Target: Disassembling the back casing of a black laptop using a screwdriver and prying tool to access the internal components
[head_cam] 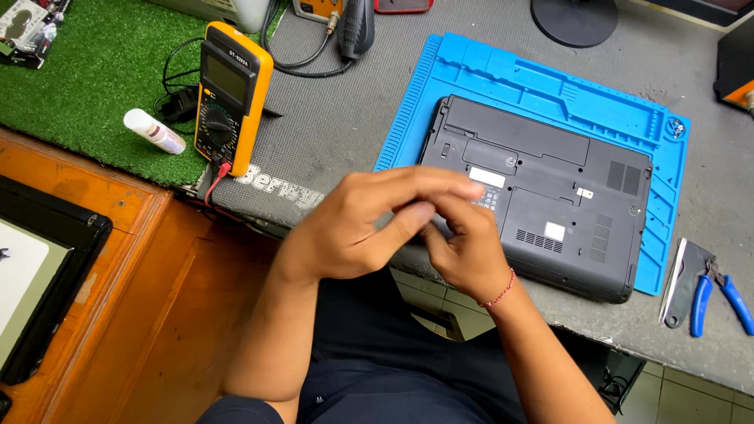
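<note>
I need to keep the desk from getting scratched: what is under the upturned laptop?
The laptop lies bottom-up on a blue work mat, which rests on the grey desk. The mat's middle is covered by the laptop, so anything there cannot be seen.

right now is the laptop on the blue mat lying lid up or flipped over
Flipped over: the laptop lies shut on the blue mat with its underside up, showing vent grilles, panel covers and stickers.

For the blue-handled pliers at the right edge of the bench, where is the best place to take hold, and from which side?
Grip the pliers by the two blue handles, coming from the near bench edge on the right. The handles point toward the person and lie splayed and bare, while the metal head lies close beside a grey flat tool, so it looks harder to reach. Probably the right hand is nearer.
</note>
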